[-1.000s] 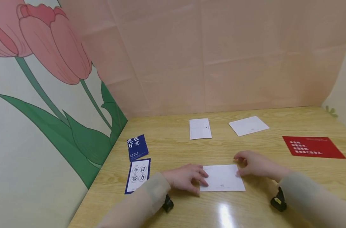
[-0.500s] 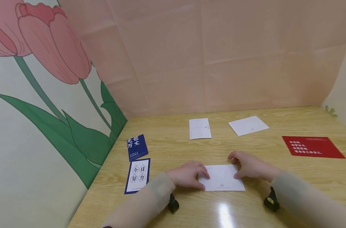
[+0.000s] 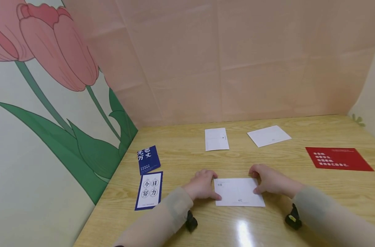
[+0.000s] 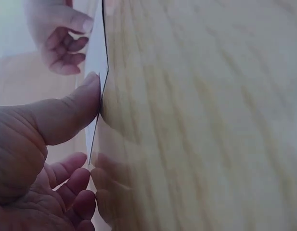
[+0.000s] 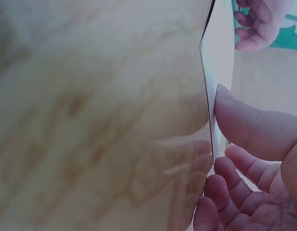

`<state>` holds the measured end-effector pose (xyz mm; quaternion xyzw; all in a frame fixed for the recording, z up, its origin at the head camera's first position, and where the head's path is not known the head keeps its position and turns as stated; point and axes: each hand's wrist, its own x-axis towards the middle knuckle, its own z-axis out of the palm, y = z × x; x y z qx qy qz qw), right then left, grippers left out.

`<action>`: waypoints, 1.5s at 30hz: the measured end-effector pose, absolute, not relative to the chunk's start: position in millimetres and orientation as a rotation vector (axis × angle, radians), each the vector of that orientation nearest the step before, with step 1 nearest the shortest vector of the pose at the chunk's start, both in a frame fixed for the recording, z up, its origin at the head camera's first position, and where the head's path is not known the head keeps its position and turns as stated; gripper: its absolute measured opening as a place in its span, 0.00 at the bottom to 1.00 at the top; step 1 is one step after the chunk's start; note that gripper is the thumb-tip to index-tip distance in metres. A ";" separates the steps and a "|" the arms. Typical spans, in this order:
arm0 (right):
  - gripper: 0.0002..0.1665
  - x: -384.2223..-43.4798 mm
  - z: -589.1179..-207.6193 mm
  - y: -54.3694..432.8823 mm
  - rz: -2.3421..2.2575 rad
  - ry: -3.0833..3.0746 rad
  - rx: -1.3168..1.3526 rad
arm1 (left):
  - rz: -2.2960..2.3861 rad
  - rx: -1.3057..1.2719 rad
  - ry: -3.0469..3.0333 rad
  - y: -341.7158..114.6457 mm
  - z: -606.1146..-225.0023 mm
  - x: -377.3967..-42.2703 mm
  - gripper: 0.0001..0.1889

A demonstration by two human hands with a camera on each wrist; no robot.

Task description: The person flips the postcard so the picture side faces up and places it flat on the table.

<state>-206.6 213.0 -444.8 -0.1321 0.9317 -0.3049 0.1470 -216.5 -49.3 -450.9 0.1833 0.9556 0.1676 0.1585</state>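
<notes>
A white postcard (image 3: 239, 192) with small print lies in front of me, between both hands. My left hand (image 3: 202, 185) holds its left side: the thumb (image 4: 73, 108) rests on the card's edge and the bent fingers are at the far left corner. My right hand (image 3: 272, 180) holds the right side likewise, with its thumb (image 5: 242, 120) on the card and its fingers (image 5: 230, 187) curled by the far corner. Each wrist view shows the card almost edge-on, close to the wooden tabletop. The card's underside is hidden.
Two more white postcards (image 3: 217, 139) (image 3: 269, 136) lie at the back of the wooden table (image 3: 187, 157). A red card (image 3: 339, 159) is at the right. At the left are a blue card (image 3: 149, 160) and a blue-bordered white card (image 3: 149, 190). A tulip-painted wall (image 3: 60, 103) borders the left.
My left hand has drawn its fingers back from the card's face to its left edge, uncovering the upper left corner. My right hand has shifted slightly left onto the right edge.
</notes>
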 end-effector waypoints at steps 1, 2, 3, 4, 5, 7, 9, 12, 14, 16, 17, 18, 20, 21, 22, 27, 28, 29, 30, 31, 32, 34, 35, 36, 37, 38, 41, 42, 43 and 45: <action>0.32 -206.2 -444.5 212.8 -0.873 2.685 -0.378 | 0.484 0.519 2.730 -49.2 -450.3 -217.1 0.37; 0.32 -206.0 -444.2 212.8 -0.873 2.687 -0.376 | 0.487 0.515 2.729 -49.1 -449.9 -217.7 0.36; 0.31 -205.7 -444.0 212.6 -0.871 2.688 -0.372 | 0.489 0.514 2.729 -48.9 -449.4 -218.4 0.36; 0.31 -205.5 -444.0 212.4 -0.869 2.690 -0.369 | 0.492 0.512 2.730 -48.7 -449.1 -219.1 0.35; 0.31 -205.7 -444.0 212.4 -0.869 2.690 -0.365 | 0.493 0.511 2.728 -48.3 -449.2 -219.8 0.34; 0.31 -205.6 -444.4 211.7 -0.863 2.692 -0.354 | 0.496 0.509 2.728 -48.2 -449.2 -221.4 0.33; 0.31 -205.9 -444.5 211.5 -0.851 2.694 -0.349 | 0.488 0.516 2.728 -47.8 -449.4 -222.4 0.32; 0.31 -206.4 -443.9 211.4 -0.832 2.699 -0.344 | 0.478 0.522 2.724 -47.2 -448.7 -223.2 0.32; 0.31 -206.7 -443.2 211.3 -0.824 2.701 -0.344 | 0.475 0.521 2.722 -46.0 -448.2 -223.2 0.31; 0.31 -206.6 -442.6 211.1 -0.823 2.700 -0.343 | 0.477 0.507 2.717 -44.6 -447.6 -223.6 0.30; 0.31 -206.5 -442.5 211.0 -0.820 2.701 -0.344 | 0.476 0.501 2.717 -43.9 -447.5 -224.2 0.29; 0.31 -206.4 -442.1 210.9 -0.819 2.701 -0.342 | 0.473 0.497 2.718 -42.9 -447.5 -224.7 0.29; 0.31 -206.4 -442.1 210.8 -0.817 2.702 -0.343 | 0.466 0.486 2.719 -41.3 -447.9 -226.2 0.29; 0.31 -206.5 -442.0 210.8 -0.816 2.702 -0.343 | 0.465 0.481 2.718 -40.5 -448.0 -227.1 0.29; 0.31 -206.6 -442.1 210.8 -0.813 2.704 -0.347 | 0.458 0.480 2.718 -39.8 -448.1 -228.0 0.29; 0.31 -206.0 -441.5 210.1 -0.803 2.704 -0.344 | 0.441 0.492 2.702 -38.3 -445.9 -232.4 0.29; 0.31 -206.0 -441.4 209.9 -0.803 2.701 -0.338 | 0.439 0.495 2.697 -38.4 -445.2 -233.1 0.28; 0.31 -206.0 -441.2 209.7 -0.804 2.698 -0.331 | 0.440 0.497 2.691 -38.4 -444.8 -233.9 0.28; 0.32 -206.4 -441.2 209.8 -0.805 2.696 -0.326 | 0.442 0.499 2.687 -38.3 -444.6 -234.6 0.28; 0.32 -206.9 -441.2 209.8 -0.806 2.694 -0.323 | 0.443 0.499 2.684 -38.3 -444.4 -235.0 0.28; 0.32 -207.4 -441.4 209.6 -0.806 2.692 -0.319 | 0.445 0.495 2.679 -38.4 -444.3 -235.3 0.28; 0.32 -208.3 -442.3 209.6 -0.807 2.690 -0.313 | 0.444 0.490 2.675 -38.5 -444.5 -235.8 0.28; 0.32 -208.5 -442.7 209.5 -0.807 2.691 -0.312 | 0.441 0.489 2.676 -38.5 -444.7 -235.9 0.28; 0.32 -208.7 -443.3 209.4 -0.805 2.692 -0.310 | 0.441 0.487 2.678 -38.5 -444.9 -235.8 0.28; 0.32 -208.7 -443.7 209.4 -0.801 2.693 -0.311 | 0.445 0.483 2.679 -38.4 -445.1 -235.7 0.28; 0.31 -208.7 -444.0 209.3 -0.798 2.695 -0.307 | 0.447 0.481 2.682 -38.5 -445.4 -235.5 0.28; 0.29 -208.2 -444.5 209.5 -0.785 2.701 -0.317 | 0.472 0.476 2.689 -38.4 -446.3 -234.7 0.29; 0.28 -208.2 -444.6 209.5 -0.784 2.701 -0.317 | 0.485 0.472 2.690 -38.5 -446.6 -234.5 0.29; 0.28 -208.0 -444.5 209.7 -0.783 2.701 -0.319 | 0.499 0.467 2.689 -38.6 -447.0 -234.2 0.29; 0.27 -208.1 -445.0 210.2 -0.794 2.696 -0.325 | 0.526 0.457 2.684 -39.0 -447.6 -233.7 0.29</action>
